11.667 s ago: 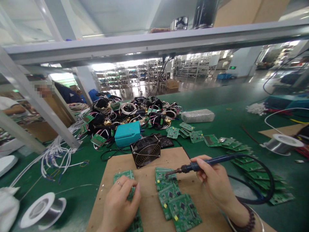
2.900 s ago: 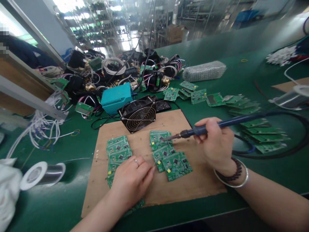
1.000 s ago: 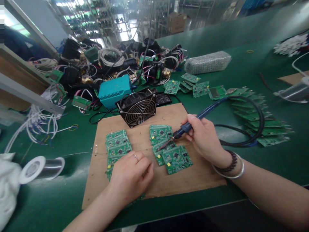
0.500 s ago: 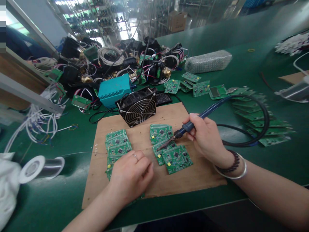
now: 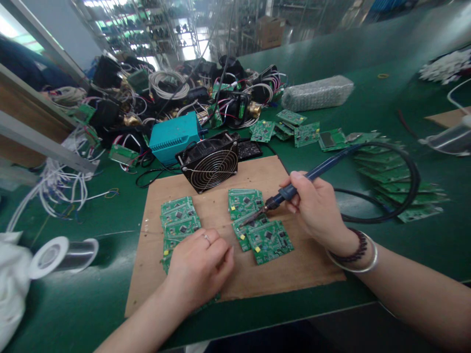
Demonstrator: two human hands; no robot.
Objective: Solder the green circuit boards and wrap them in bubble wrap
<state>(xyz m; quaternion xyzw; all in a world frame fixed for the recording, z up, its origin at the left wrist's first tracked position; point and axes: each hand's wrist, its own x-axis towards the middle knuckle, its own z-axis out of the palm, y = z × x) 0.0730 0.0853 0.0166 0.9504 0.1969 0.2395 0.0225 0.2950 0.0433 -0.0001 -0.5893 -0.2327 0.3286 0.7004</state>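
Observation:
My right hand [image 5: 312, 208] grips a blue-handled soldering iron [image 5: 316, 172] like a pen. Its tip rests on the middle of three overlapping green circuit boards [image 5: 268, 241] lying on a brown cardboard sheet [image 5: 294, 279]. My left hand [image 5: 200, 267] lies curled on the cardboard beside them, fingers pinched together; what it pinches is too thin to make out. It partly covers a second stack of green boards [image 5: 178, 220] on the left.
A black fan [image 5: 209, 164] and a teal box [image 5: 174, 137] stand behind the cardboard, with a heap of wired parts [image 5: 176, 98] beyond. More boards [image 5: 390, 176] lie at right. A solder spool [image 5: 61, 255] sits at left, a wrapped packet [image 5: 318, 92] at back.
Over the last second the iron's tip stayed on the middle board with only slight shifts. Earlier it worked the upper board, and my left hand moved off the left stack toward the boards.

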